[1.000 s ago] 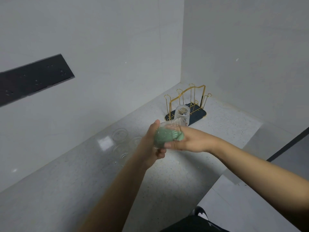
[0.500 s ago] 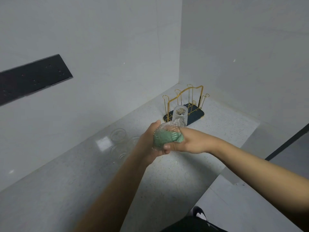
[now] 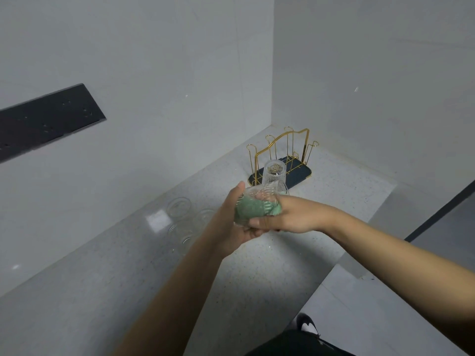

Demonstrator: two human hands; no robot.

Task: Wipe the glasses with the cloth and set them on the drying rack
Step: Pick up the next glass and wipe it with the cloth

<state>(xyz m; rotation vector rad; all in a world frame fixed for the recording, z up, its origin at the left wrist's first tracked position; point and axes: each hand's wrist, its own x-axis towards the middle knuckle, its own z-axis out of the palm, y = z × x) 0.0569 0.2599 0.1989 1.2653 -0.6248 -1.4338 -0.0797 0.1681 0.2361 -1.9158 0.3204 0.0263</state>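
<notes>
While both hands' fingers grip glass (image 3: 259,201) and cloth (image 3: 250,210), a speckled counter (image 3: 128,278) meets grey walls (image 3: 154,60).

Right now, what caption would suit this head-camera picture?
Left hand holds a ribbed glass while right hand works green cloth inside; gold drying rack waits behind.

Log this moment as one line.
wiping | left hand holds glass | right hand works green cloth inside | rack: one glass
</notes>
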